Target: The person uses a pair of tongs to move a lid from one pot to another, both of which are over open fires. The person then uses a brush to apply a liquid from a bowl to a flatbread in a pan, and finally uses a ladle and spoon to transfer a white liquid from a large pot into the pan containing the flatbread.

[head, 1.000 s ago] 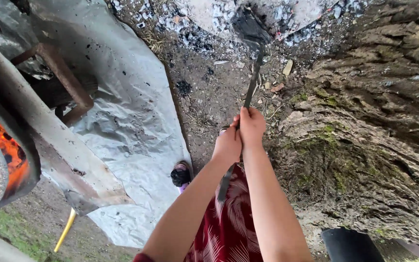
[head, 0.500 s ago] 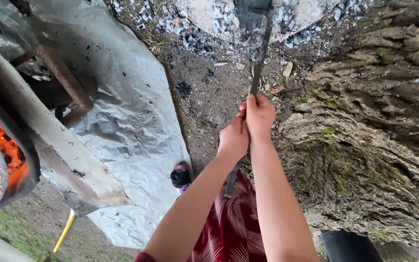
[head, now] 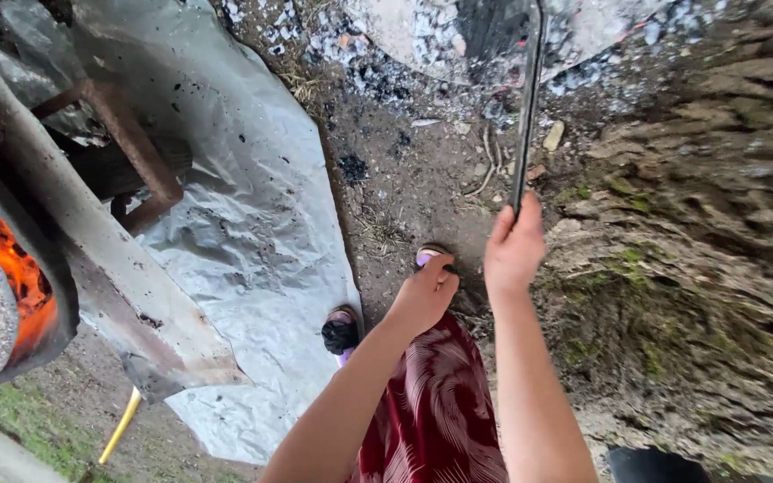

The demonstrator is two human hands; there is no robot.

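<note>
My right hand (head: pixel 513 246) is closed around a long, thin dark metal handle (head: pixel 526 116). The handle runs up and away to a dark blade (head: pixel 487 27) lying in a heap of pale grey ash (head: pixel 404 31) at the top. My left hand (head: pixel 424 295) is curled shut lower left of the right hand. A dark tip that looks like the handle's near end shows at its fingers. Both forearms reach out over my red patterned skirt (head: pixel 436 411).
A rough mossy tree trunk (head: pixel 691 233) fills the right. A crumpled foil sheet (head: pixel 243 233) covers the ground at left, under a rusty metal frame (head: pixel 131 148) and an oven with glowing embers (head: pixel 6 268). My slippered feet (head: pixel 340 331) stand on bare soil. A yellow stick (head: pixel 123 425) lies lower left.
The handle has been pushed forward and to the right, so the blade sits deeper in the ash. My hands have come apart, the right one ahead and the left one lower.
</note>
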